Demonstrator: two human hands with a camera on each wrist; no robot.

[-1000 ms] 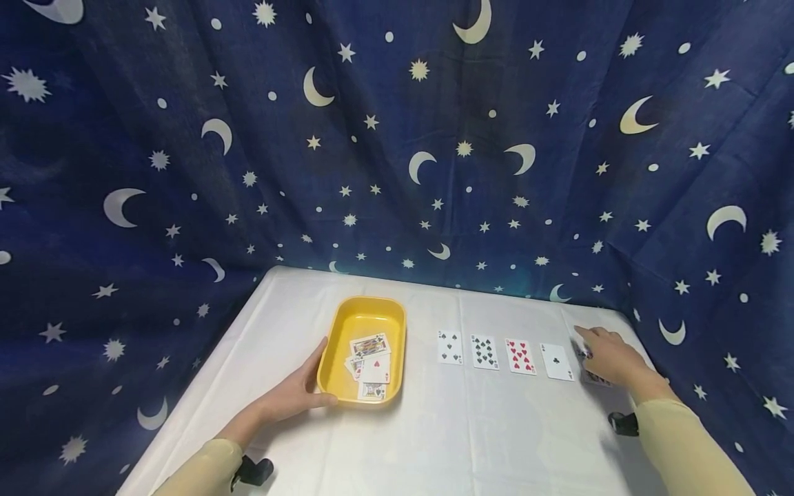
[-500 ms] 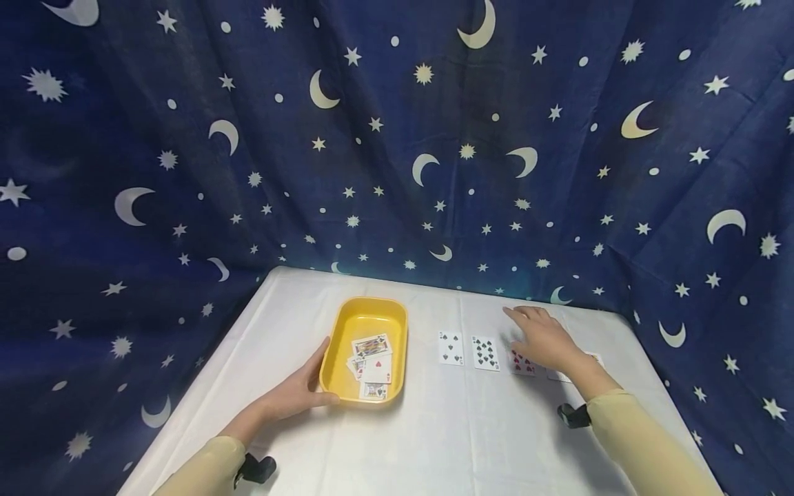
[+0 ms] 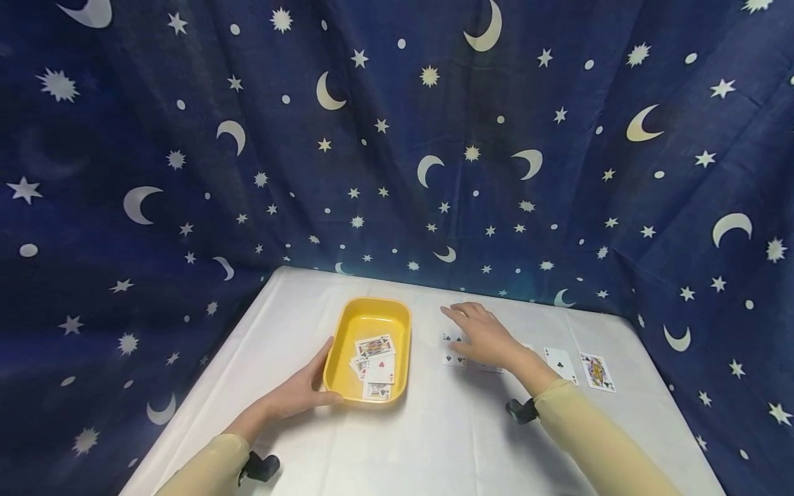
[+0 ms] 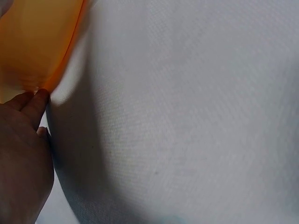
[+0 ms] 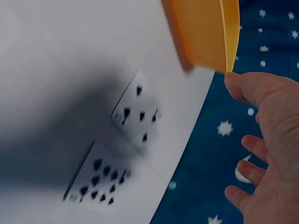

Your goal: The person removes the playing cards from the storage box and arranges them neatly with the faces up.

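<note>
My left hand (image 3: 300, 389) holds the near left corner of a yellow tray (image 3: 331, 372), fingers along its left side and thumb at its near rim. Inside the tray lie loose playing cards, with a face card (image 3: 375, 346) and an ace of hearts (image 3: 381, 372) on top. To the tray's right, my right hand (image 3: 486, 337) hovers with spread fingers and nothing in them. Below it are a card of spades (image 5: 141, 116) and another with more spade pips (image 5: 105, 179). The red heart card is almost wholly hidden by the hand and wrist.
Farther right in the same row lie an ace of clubs (image 3: 561, 366) and a face card (image 3: 598, 372). White cloth covers the table (image 3: 403, 455). A dark blue curtain (image 3: 397, 172) with moons and stars hangs behind and around it.
My right hand has travelled left from the far right card, across the row, to above the leftmost cards. The face card at the right has come into sight. My left hand stays at the tray.
</note>
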